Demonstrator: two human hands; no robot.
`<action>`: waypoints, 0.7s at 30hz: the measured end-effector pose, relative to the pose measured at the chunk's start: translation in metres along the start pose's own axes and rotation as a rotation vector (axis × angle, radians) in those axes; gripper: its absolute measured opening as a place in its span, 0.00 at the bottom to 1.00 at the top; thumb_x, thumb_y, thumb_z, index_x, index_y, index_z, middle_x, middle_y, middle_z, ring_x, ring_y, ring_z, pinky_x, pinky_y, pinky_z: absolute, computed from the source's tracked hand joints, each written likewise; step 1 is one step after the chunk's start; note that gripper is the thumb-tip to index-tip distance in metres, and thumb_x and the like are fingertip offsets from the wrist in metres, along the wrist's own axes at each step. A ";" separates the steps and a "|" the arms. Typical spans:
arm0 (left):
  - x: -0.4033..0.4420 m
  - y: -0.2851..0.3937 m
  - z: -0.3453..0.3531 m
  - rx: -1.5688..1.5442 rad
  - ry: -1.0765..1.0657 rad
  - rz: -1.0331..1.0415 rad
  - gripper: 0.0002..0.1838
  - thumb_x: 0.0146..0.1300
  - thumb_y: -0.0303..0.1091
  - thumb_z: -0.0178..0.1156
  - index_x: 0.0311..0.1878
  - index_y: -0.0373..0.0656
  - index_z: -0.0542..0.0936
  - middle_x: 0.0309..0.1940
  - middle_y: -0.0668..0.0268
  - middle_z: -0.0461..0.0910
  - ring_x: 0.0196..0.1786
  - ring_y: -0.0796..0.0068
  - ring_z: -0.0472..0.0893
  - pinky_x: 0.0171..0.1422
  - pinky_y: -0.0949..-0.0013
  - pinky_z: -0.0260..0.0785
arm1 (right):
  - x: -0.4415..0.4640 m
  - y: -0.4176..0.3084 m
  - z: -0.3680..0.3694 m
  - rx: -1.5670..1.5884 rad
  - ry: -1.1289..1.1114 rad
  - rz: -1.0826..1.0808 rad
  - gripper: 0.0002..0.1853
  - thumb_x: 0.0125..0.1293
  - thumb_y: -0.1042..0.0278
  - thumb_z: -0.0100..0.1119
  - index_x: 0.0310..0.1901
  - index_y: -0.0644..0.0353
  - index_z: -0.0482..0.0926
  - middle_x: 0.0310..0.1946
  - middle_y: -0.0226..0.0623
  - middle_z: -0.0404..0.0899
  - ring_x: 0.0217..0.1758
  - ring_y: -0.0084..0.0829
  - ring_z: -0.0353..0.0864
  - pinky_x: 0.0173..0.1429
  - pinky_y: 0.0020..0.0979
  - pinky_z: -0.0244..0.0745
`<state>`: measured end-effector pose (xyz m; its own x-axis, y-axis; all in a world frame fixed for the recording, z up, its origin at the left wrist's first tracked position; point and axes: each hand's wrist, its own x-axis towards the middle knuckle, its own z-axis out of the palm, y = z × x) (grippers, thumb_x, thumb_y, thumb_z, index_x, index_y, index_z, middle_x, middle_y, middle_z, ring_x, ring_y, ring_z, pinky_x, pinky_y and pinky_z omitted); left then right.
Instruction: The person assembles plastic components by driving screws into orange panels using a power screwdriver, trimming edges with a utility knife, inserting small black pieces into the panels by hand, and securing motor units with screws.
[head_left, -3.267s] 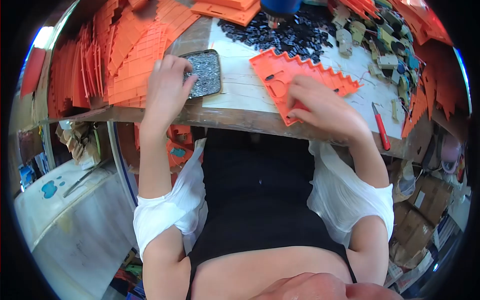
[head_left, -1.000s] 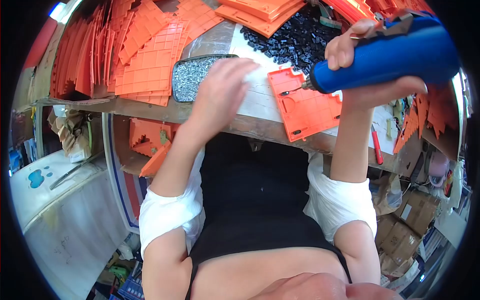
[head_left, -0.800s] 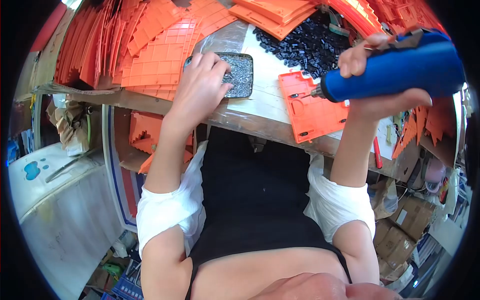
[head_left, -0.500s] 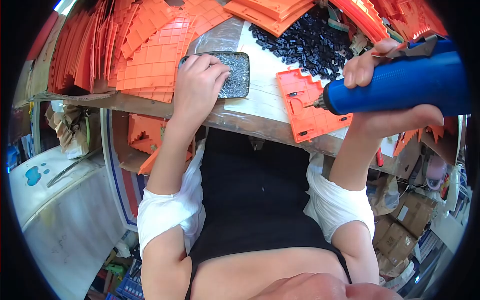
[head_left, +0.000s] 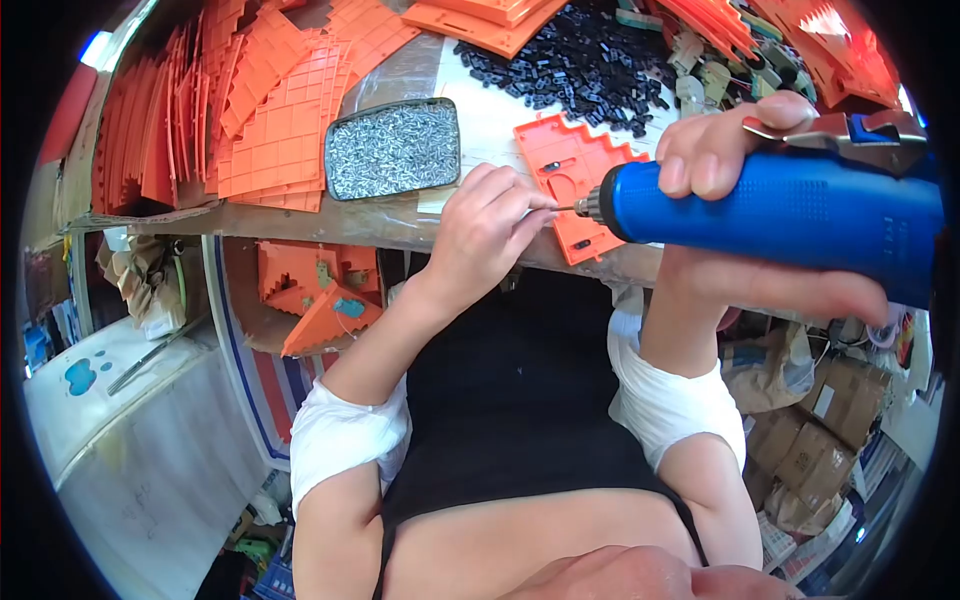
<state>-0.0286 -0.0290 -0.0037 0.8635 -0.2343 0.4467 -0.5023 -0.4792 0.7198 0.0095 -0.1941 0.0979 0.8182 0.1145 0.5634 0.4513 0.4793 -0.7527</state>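
Note:
My right hand (head_left: 740,200) is wrapped round a blue power screwdriver (head_left: 780,205), whose bit points left. At the bit's tip my left hand (head_left: 490,230) is pinched; whatever its fingertips hold is too small to make out. Partly under the screwdriver lies an orange stepped plate (head_left: 572,160) at the table's front edge, with small black pieces set in it. A dark-rimmed tray of small metal screws (head_left: 392,150) is left of the plate. Behind the plate spreads a pile of small black parts (head_left: 570,65).
Stacked orange panels (head_left: 270,130) fill the table's left side, and more orange plates (head_left: 490,20) lie at the back. Pale and green small parts (head_left: 715,75) are at the back right. Below the table edge, a box (head_left: 320,290) holds orange pieces.
My left hand has left the screw tray and moved right to the screwdriver's tip. The screwdriver in my right hand has shifted left relative to the plate.

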 end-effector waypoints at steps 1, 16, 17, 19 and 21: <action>0.000 0.002 0.000 -0.006 -0.003 0.005 0.07 0.46 0.27 0.67 0.28 0.40 0.78 0.26 0.65 0.73 0.34 0.63 0.72 0.38 0.63 0.65 | -0.001 -0.002 0.000 -0.007 0.004 -0.003 0.61 0.27 0.05 0.37 0.50 0.57 0.69 0.24 0.30 0.72 0.24 0.28 0.71 0.35 0.26 0.66; -0.014 0.002 0.007 0.162 -0.227 0.340 0.11 0.49 0.31 0.66 0.38 0.47 0.82 0.40 0.72 0.79 0.49 0.67 0.75 0.52 0.64 0.66 | -0.044 0.003 -0.007 0.170 0.303 -0.109 0.59 0.32 0.08 0.41 0.48 0.65 0.67 0.26 0.38 0.74 0.22 0.30 0.73 0.30 0.29 0.72; -0.013 0.001 0.007 0.164 -0.228 0.337 0.11 0.49 0.31 0.66 0.38 0.47 0.82 0.40 0.72 0.79 0.49 0.67 0.75 0.52 0.64 0.66 | -0.048 0.007 -0.013 0.064 0.276 -0.005 0.58 0.31 0.08 0.42 0.46 0.65 0.68 0.23 0.38 0.74 0.22 0.30 0.73 0.30 0.30 0.72; -0.011 0.001 0.008 0.193 -0.243 0.358 0.09 0.52 0.33 0.63 0.38 0.48 0.82 0.39 0.74 0.79 0.48 0.70 0.76 0.52 0.64 0.65 | -0.051 0.007 -0.009 0.145 0.305 0.041 0.58 0.31 0.09 0.44 0.45 0.65 0.68 0.23 0.38 0.74 0.22 0.31 0.73 0.30 0.30 0.73; -0.009 -0.001 0.009 0.191 -0.265 0.371 0.09 0.52 0.33 0.62 0.38 0.49 0.82 0.38 0.74 0.79 0.47 0.71 0.76 0.52 0.64 0.65 | -0.048 0.004 -0.010 0.197 0.237 0.113 0.55 0.32 0.11 0.48 0.43 0.65 0.68 0.23 0.38 0.74 0.22 0.32 0.74 0.29 0.31 0.74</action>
<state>-0.0356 -0.0338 -0.0136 0.6225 -0.6133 0.4861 -0.7820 -0.4638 0.4163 -0.0244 -0.2068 0.0647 0.9299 -0.0177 0.3674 0.2937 0.6371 -0.7126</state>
